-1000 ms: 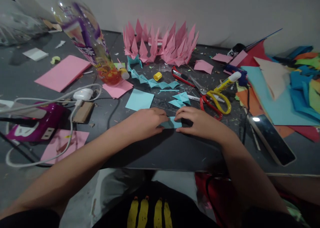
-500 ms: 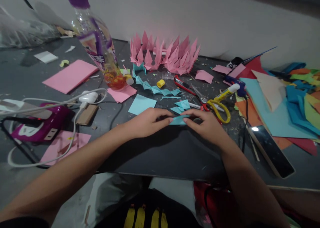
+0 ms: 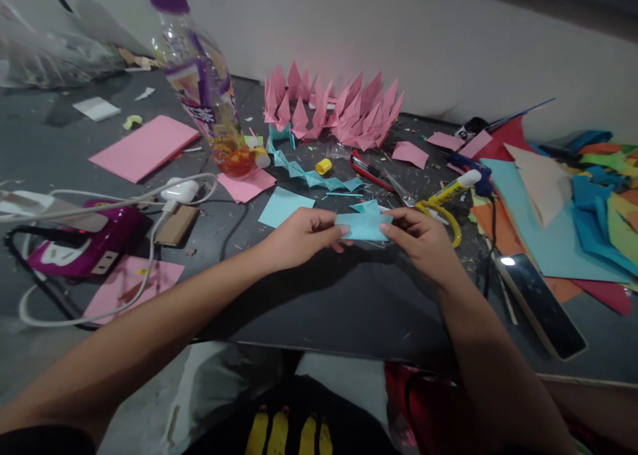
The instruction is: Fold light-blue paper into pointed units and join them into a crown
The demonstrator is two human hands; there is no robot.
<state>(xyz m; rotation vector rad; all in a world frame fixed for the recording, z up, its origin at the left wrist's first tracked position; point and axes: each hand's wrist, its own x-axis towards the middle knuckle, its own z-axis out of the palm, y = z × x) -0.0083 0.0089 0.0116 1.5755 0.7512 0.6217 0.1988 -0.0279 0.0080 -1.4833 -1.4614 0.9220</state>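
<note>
A small light-blue paper (image 3: 365,227) is held up over the dark table (image 3: 323,309), a long rectangle facing me. My left hand (image 3: 314,232) pinches its left end, thumb in front and fingers behind. At the right end my right hand (image 3: 419,239) grips it the same way. Just behind it lies a folded blue paper piece (image 3: 367,206), partly hidden. A flat blue paper square (image 3: 286,207) rests beyond my left hand. Farther back, a zigzag chain of folded blue paper (image 3: 312,178) leads toward a ring of pink folded-paper points (image 3: 343,113).
A drink bottle (image 3: 204,96) stands at the back left, near pink sheets (image 3: 144,146). Cables cross a purple power strip (image 3: 90,249). Right of my hands lie yellow-handled scissors (image 3: 454,228), a glue stick (image 3: 456,186), a red cutter (image 3: 369,169), a phone (image 3: 541,305) and coloured paper (image 3: 543,236).
Both hands have raised and tilted the blue paper, so its broad face now shows. The hands have moved slightly apart along it, and the view has shifted a little.
</note>
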